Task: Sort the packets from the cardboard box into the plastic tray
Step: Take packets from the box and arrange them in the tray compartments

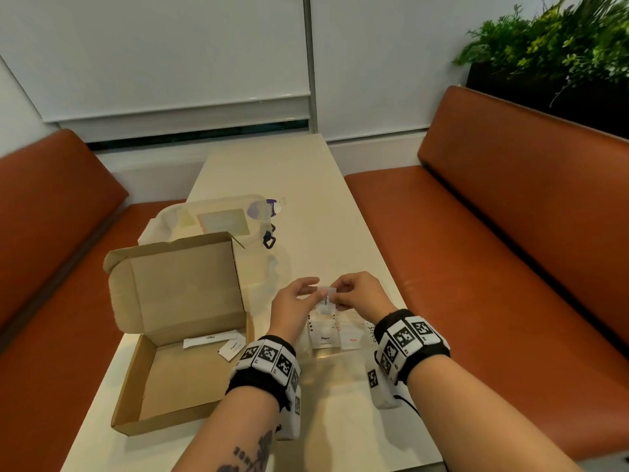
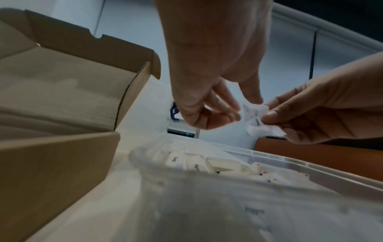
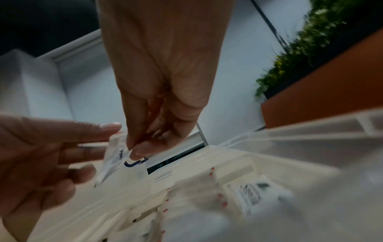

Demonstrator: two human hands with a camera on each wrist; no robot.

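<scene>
Both hands meet over the clear plastic tray [image 1: 327, 357], holding one small white packet [image 1: 326, 300] with dark print. My right hand [image 1: 335, 294] pinches its right edge between thumb and fingertips. My left hand [image 1: 315, 291] holds the left edge, thumb on top and fingers behind. The wrist views show the same packet [image 2: 253, 119] [image 3: 116, 157] crumpled between the hands. Below it, the tray [image 2: 311, 165] holds pepper [image 1: 325, 337], salt [image 1: 354, 338] and stevia [image 1: 372, 330] packets in separate rows. The open cardboard box [image 1: 170, 386] at the left holds a sugar stick [image 1: 211, 338] and a pepper packet [image 1: 233, 347].
A lidded clear container [image 1: 218, 216] with blue clasps stands behind the box. The box's raised lid [image 1: 183, 287] rises just left of my left hand. Orange benches [image 1: 510, 267] flank the narrow cream table [image 1: 306, 185]. A planter [image 1: 561, 46] is at the far right.
</scene>
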